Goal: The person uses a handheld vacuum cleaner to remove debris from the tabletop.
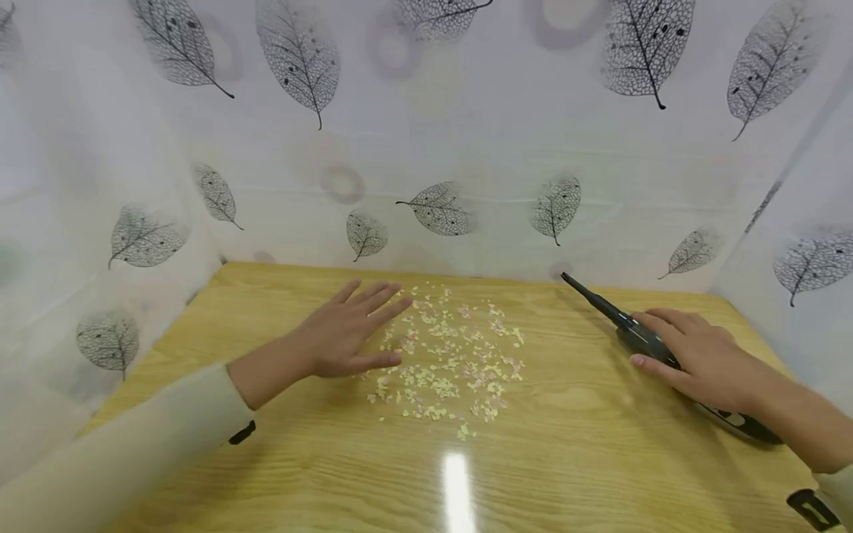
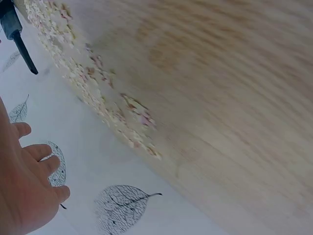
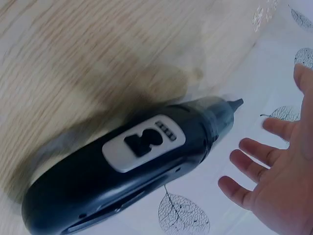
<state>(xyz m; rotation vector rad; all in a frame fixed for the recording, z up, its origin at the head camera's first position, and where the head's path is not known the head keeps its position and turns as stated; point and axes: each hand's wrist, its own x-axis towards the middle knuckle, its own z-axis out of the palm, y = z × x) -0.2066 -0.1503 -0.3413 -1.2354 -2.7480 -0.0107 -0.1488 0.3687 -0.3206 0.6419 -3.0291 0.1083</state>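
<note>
On the wooden table lies a black handheld vacuum cleaner (image 1: 643, 337) with a narrow nozzle pointing up and left; its light label panel (image 3: 144, 143) shows in the right wrist view. Over the vacuum's body is my right hand (image 1: 706, 359), fingers spread and apart from it in the right wrist view (image 3: 283, 171). Small pale yellow and pink paper scraps (image 1: 443, 363) are scattered across the middle of the table. My left hand (image 1: 346, 333) hovers at their left edge, palm down with fingers spread, holding nothing.
The wooden table (image 1: 573, 466) reaches back to a white cloth (image 1: 480, 133) printed with dark leaf skeletons, which also hangs along both sides. A bright light reflection (image 1: 457, 488) lies on the front of the table. Dark straps show at both sleeve cuffs.
</note>
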